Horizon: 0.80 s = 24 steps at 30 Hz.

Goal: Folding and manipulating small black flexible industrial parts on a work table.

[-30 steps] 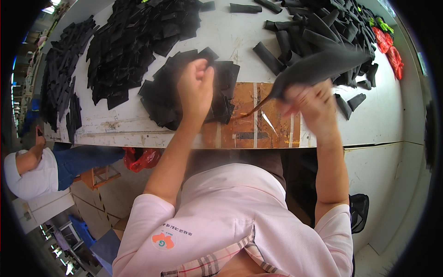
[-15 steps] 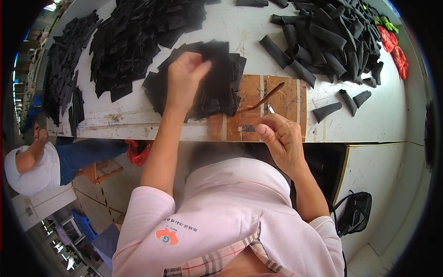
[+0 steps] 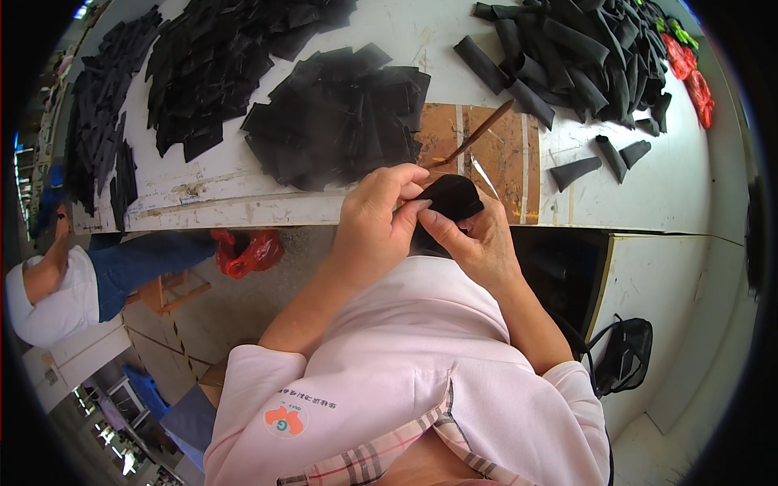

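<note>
Pinching a small black fabric piece (image 3: 450, 198) between them, the left hand (image 3: 377, 223) and right hand (image 3: 478, 243) hold it just off the near edge of the white table (image 3: 267, 190). Working it well probably means keeping both fingertip grips tight and close together, near the thin brown stick (image 3: 474, 134) on the table beyond.

Around us: a white workbench strewn with black cut pieces.

We see the white table (image 3: 243, 190) with a brown board (image 3: 506, 162) set into its near edge and a thin brown stick (image 3: 474, 139) lying slantwise on it. A flat black pile (image 3: 340, 113) sits just left of the board, rolled black pieces (image 3: 583, 57) heap at the far right beside red pieces (image 3: 697, 89), and a red bag (image 3: 247, 251) lies under the table. At our left another person (image 3: 57, 283) sits; a black bag (image 3: 624, 356) rests lower right.
</note>
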Each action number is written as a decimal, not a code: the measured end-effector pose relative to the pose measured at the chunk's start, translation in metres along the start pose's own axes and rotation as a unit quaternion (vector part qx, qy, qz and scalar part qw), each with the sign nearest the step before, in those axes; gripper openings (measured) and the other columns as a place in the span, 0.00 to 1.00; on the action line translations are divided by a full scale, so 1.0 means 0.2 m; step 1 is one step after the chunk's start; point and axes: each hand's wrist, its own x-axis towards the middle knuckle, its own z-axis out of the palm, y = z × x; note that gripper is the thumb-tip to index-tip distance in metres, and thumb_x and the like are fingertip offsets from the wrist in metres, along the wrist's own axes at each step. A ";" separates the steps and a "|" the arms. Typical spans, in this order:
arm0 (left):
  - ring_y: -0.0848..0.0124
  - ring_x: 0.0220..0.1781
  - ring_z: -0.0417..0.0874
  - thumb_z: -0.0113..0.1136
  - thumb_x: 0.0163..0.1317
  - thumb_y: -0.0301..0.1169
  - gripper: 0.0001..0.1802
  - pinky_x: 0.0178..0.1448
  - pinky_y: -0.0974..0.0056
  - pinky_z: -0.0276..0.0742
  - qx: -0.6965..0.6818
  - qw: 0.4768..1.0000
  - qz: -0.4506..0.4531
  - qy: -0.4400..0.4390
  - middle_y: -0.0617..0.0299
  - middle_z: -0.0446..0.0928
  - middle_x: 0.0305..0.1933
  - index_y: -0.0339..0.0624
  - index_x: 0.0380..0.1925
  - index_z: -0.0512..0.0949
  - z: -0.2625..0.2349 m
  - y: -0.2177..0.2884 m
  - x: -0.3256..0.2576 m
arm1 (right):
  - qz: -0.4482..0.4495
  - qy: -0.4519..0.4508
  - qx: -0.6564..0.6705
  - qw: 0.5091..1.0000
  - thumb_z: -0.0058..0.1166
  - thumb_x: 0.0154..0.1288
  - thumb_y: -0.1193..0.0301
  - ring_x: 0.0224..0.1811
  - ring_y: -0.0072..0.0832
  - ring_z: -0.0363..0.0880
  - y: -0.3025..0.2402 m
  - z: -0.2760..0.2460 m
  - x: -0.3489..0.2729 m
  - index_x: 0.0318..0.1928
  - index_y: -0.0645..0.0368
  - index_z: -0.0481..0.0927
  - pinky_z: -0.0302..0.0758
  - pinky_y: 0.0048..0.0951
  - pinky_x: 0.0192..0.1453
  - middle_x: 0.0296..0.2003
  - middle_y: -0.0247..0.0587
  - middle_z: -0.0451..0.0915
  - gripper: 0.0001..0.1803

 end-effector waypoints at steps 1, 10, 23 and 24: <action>0.76 0.31 0.77 0.60 0.47 0.18 0.17 0.35 0.72 0.73 0.010 1.000 0.005 -0.006 0.60 0.76 0.28 0.37 0.39 0.71 -0.01 0.00 0.00 | 0.023 0.001 -0.009 1.000 0.55 0.53 0.75 0.23 0.17 0.69 -0.01 0.00 -0.01 0.36 0.66 0.76 0.66 0.19 0.24 0.24 0.35 0.73 0.09; 0.77 0.28 0.73 0.58 0.52 0.24 0.10 0.34 0.73 0.69 -0.138 0.967 -0.200 0.080 0.62 0.74 0.26 0.35 0.34 0.71 0.09 0.00 -0.04 | -0.137 0.137 -0.286 0.938 0.58 0.49 0.77 0.16 0.29 0.69 -0.02 -0.01 0.00 0.25 0.63 0.77 0.65 0.26 0.21 0.18 0.39 0.72 0.03; 0.77 0.27 0.75 0.51 0.55 0.32 0.09 0.33 0.73 0.70 -0.352 0.855 -0.379 -0.032 0.61 0.75 0.26 0.36 0.30 0.73 0.00 0.06 0.01 | -0.302 0.114 -0.407 0.855 0.57 0.32 0.82 0.23 0.30 0.69 0.07 -0.07 0.02 0.26 0.61 0.75 0.66 0.27 0.23 0.21 0.35 0.69 0.13; 0.77 0.27 0.75 0.51 0.55 0.32 0.09 0.33 0.73 0.70 -0.352 0.855 -0.379 -0.031 0.61 0.75 0.26 0.36 0.30 0.73 0.00 0.05 0.01 | -0.302 0.113 -0.407 0.855 0.57 0.32 0.82 0.23 0.30 0.69 0.07 -0.07 0.02 0.26 0.61 0.75 0.66 0.27 0.23 0.21 0.35 0.69 0.13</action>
